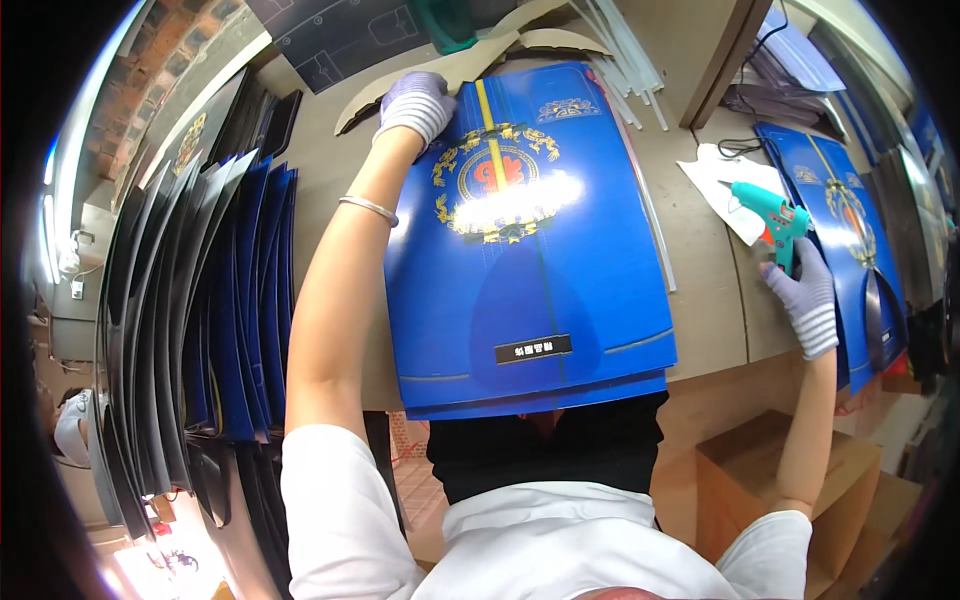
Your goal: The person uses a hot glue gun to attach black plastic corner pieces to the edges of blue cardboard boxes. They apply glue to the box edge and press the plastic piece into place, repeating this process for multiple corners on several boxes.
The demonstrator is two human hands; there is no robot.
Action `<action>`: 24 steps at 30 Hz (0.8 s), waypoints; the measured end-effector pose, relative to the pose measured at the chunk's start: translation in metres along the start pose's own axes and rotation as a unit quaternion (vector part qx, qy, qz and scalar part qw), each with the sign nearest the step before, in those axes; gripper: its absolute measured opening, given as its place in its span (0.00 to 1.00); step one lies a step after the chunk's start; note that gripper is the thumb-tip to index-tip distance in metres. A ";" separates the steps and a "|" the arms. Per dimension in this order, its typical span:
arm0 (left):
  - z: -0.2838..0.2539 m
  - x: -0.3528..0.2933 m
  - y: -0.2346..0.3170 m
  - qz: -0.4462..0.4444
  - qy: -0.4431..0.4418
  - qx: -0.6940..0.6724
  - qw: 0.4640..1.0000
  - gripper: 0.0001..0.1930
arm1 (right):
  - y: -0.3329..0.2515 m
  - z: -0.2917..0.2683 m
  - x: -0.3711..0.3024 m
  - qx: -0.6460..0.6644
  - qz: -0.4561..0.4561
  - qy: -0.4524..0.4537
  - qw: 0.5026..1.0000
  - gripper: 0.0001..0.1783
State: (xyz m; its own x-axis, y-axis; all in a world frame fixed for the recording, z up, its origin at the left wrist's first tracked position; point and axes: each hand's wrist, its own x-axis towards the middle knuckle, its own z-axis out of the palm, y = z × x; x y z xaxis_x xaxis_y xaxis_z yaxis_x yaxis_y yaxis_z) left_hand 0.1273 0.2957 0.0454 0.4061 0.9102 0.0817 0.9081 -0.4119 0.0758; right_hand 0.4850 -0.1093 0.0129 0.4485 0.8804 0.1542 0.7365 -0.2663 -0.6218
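A flat blue paper bag (620,240) with a gold crest and a yellow stripe lies before me, and its near edge shows more than one layer. At its far left corner is my left hand (418,105), in a purple glove with a white-striped cuff. Its fingers are bent over the corner, and their tips are hidden. On the right, my right hand (803,290), gloved alike, is closed round the handle of a teal hot glue gun (768,207). The gun's nozzle points left, above a crumpled white sheet (712,180).
Curved tan cardboard strips (450,75) and translucent glue sticks (630,75) lie at the back of the table (700,310). Black and blue bags (230,290) stand in a row at left. Another blue bag (815,170) lies at right, above a cardboard box (740,480).
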 end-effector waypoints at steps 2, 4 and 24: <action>0.002 -0.006 -0.010 -0.024 0.091 -0.021 0.995 0.13 | 0.011 0.012 0.014 -0.027 -0.059 0.025 0.998 0.25; -0.012 -0.038 -0.003 0.037 0.176 -0.032 0.983 0.13 | 0.005 0.022 0.020 0.030 -0.037 0.064 0.997 0.25; 0.013 -0.331 0.042 0.106 0.178 -0.184 0.961 0.09 | -0.173 0.086 -0.091 0.061 -0.194 -0.035 0.978 0.20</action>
State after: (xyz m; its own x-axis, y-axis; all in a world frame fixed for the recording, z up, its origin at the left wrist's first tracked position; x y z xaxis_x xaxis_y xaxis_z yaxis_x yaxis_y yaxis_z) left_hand 0.0320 -0.0218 0.0089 0.4576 0.7589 0.4633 0.6851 -0.6331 0.3604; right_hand 0.2738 -0.1094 0.0404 0.1078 0.9317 0.3470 0.7763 0.1391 -0.6148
